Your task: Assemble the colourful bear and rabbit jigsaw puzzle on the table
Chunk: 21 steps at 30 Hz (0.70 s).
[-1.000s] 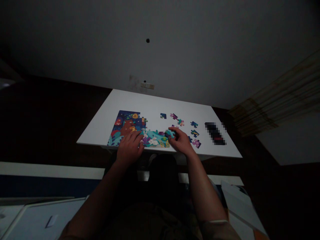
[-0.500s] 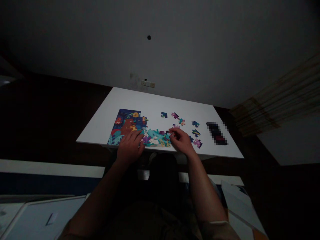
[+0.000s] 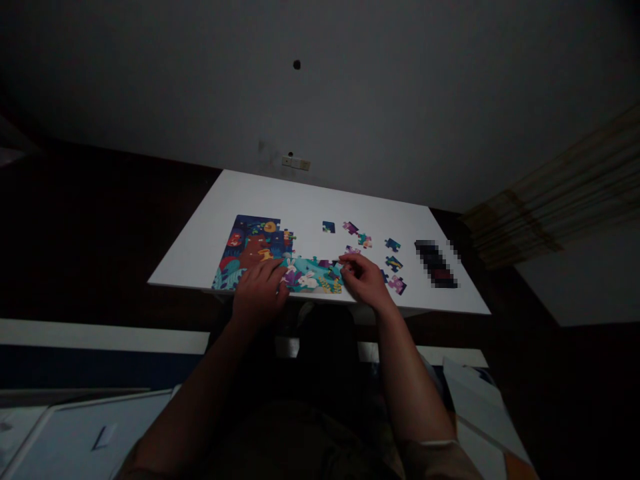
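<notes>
A partly joined jigsaw puzzle (image 3: 255, 247) with a bear and white rabbits lies near the table's front edge. My left hand (image 3: 261, 287) rests flat across its lower middle, fingers spread, hiding part of the picture. At the puzzle's right end, my right hand (image 3: 364, 279) has curled fingers and a thumb pinched on a puzzle piece (image 3: 336, 263) at the upper right edge; the fingers cover much of it. Beyond that hand lie loose pieces, among them a dark blue one (image 3: 329, 227), a purple one (image 3: 351, 228) and a teal one (image 3: 365, 241).
Several more loose pieces, such as a blue one (image 3: 393, 245) and a pink one (image 3: 397, 285), lie to the right on the white table (image 3: 190, 247). A blurred-out dark object (image 3: 436, 265) sits near the right edge. Behind stands a wall with a socket (image 3: 296, 163).
The view has shifted slightly. Both hands stay nearly in place; my right hand remains at the puzzle's right edge with little visible movement.
</notes>
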Tool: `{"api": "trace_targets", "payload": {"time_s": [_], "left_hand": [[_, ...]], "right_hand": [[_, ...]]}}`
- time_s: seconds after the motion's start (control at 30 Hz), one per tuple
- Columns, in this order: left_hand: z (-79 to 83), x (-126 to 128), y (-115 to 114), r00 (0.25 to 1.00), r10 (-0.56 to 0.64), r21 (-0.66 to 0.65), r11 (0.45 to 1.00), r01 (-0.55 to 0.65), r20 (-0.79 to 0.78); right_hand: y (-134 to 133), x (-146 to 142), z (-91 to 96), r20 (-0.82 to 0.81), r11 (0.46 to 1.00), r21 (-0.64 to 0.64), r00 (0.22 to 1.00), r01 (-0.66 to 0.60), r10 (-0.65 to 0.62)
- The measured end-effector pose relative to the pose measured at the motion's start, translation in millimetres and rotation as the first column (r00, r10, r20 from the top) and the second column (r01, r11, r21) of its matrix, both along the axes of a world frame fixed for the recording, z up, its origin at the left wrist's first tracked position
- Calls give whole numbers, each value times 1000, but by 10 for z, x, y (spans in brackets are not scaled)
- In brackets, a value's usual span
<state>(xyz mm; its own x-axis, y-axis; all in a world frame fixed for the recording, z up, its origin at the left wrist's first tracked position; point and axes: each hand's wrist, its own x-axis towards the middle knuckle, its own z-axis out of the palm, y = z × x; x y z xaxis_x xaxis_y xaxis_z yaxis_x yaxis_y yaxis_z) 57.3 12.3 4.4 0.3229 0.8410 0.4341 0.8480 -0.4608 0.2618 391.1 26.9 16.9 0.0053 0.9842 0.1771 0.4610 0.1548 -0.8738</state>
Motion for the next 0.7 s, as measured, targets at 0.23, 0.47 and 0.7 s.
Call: {"api": "trace_targets", "payload": {"time_s": [0.23, 0.47, 0.7], "left_hand": [[-2, -2, -4, 1000, 0, -12, 1000, 0, 16], [2, -2, -3, 1000, 5, 14, 1000, -4, -28], [10, -6, -5, 1000, 1, 13, 1000, -1, -26]], "right_hand": [[-17, -7, 65, 33, 1000, -5, 999, 15, -15], [-11, -16, 70, 10, 998, 59, 1000, 7, -8], [-25, -42, 134, 33, 999, 31, 999, 39, -40]]}}
